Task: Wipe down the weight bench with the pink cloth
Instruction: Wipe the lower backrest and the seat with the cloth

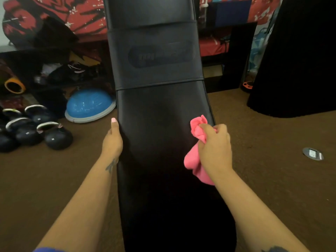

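A long black padded weight bench runs up the middle of the view, its back pad rising at the far end. My right hand is closed around a bunched pink cloth and rests at the bench's right edge, the cloth lying on the pad. My left hand grips the bench's left edge, thumb on top and fingers hidden under the side.
Brown carpet lies on both sides of the bench. Several dark kettlebells and a blue balance dome sit at left. A tall black object stands at right, with a round floor outlet near it.
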`<state>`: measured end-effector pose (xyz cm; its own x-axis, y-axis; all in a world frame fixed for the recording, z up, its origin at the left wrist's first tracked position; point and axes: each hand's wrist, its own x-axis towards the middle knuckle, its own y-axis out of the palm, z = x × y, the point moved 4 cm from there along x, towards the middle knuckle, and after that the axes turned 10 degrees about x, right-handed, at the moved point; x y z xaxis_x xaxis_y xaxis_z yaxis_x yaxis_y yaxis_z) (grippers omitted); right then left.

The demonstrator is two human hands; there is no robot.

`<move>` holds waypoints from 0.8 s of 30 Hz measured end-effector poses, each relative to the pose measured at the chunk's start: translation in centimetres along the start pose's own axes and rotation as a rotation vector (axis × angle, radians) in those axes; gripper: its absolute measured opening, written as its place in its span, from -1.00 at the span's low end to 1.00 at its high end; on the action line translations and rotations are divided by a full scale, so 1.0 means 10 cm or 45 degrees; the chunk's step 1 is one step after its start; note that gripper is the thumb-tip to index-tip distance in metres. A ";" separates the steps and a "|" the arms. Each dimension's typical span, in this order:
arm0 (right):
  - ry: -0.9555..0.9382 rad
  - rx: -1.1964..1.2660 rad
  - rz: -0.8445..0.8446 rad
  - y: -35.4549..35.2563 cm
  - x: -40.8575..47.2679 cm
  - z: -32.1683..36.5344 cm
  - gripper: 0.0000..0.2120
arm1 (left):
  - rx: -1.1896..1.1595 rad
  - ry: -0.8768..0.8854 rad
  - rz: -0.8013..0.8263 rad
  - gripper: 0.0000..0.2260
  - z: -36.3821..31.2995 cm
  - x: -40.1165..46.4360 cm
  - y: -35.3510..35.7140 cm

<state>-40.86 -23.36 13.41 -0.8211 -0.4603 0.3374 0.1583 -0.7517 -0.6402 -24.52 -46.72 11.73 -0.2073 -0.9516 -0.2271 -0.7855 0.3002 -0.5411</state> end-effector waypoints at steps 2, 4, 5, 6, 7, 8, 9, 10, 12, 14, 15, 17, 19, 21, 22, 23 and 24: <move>-0.051 0.041 -0.003 -0.02 0.07 0.03 -0.64 | -0.177 -0.076 0.062 -0.28 0.02 -0.03 0.09; -0.165 0.058 0.112 0.04 0.06 0.16 -0.63 | -0.214 -0.083 0.078 -0.27 0.02 -0.04 0.10; -0.223 0.054 0.201 0.09 0.02 0.20 -0.62 | -0.218 -0.079 0.090 -0.27 0.02 -0.03 0.10; -0.270 0.047 0.283 0.12 -0.03 0.20 -0.61 | -0.217 -0.076 0.099 -0.26 0.02 -0.02 0.10; -0.299 0.038 0.341 0.14 -0.09 0.16 -0.60 | -0.212 -0.074 0.101 -0.26 0.02 0.00 0.09; -0.297 0.024 0.388 0.13 -0.13 0.07 -0.60 | -0.207 -0.069 0.100 -0.25 0.03 0.00 0.09; -0.253 0.030 0.392 0.07 -0.14 -0.02 -0.62 | -0.196 -0.062 0.098 -0.25 0.03 0.00 0.09; -0.163 0.060 0.373 0.00 -0.11 -0.12 -0.68 | -0.190 -0.057 0.095 -0.25 0.04 0.00 0.10; -0.128 -0.010 0.263 -0.12 -0.02 -0.21 -0.68 | -0.187 -0.058 0.080 -0.24 0.05 0.01 0.10; -0.246 -0.136 0.182 -0.14 0.08 -0.16 -0.60 | -0.189 -0.062 0.079 -0.23 0.07 0.02 0.10; -0.259 -0.150 0.175 -0.12 0.12 -0.10 -0.57 | -0.195 -0.066 0.084 -0.23 0.07 0.02 0.10; -0.291 -0.195 0.265 -0.05 0.13 0.04 -0.51 | -0.202 -0.066 0.077 -0.24 0.08 0.03 0.11; -0.381 -0.339 0.402 0.02 0.04 0.05 -0.44 | -0.206 -0.052 0.064 -0.25 0.09 0.04 0.12; -0.454 -0.399 0.475 0.00 -0.08 -0.09 -0.45 | -0.212 -0.040 0.067 -0.25 0.09 0.04 0.13; -0.434 -0.372 0.467 -0.05 -0.12 -0.18 -0.47 | -0.225 -0.043 0.087 -0.24 0.09 0.03 0.12; -0.401 -0.334 0.431 -0.11 -0.12 -0.26 -0.49 | -0.251 -0.057 0.127 -0.23 0.09 0.03 0.11; -0.369 -0.310 0.385 -0.16 -0.08 -0.31 -0.50 | -0.286 -0.075 0.173 -0.21 0.09 0.03 0.10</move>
<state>-42.13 -20.32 12.01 -0.5660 -0.7797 0.2679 0.2045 -0.4475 -0.8706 -24.79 -46.65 10.38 -0.2907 -0.8961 -0.3354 -0.8638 0.3966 -0.3108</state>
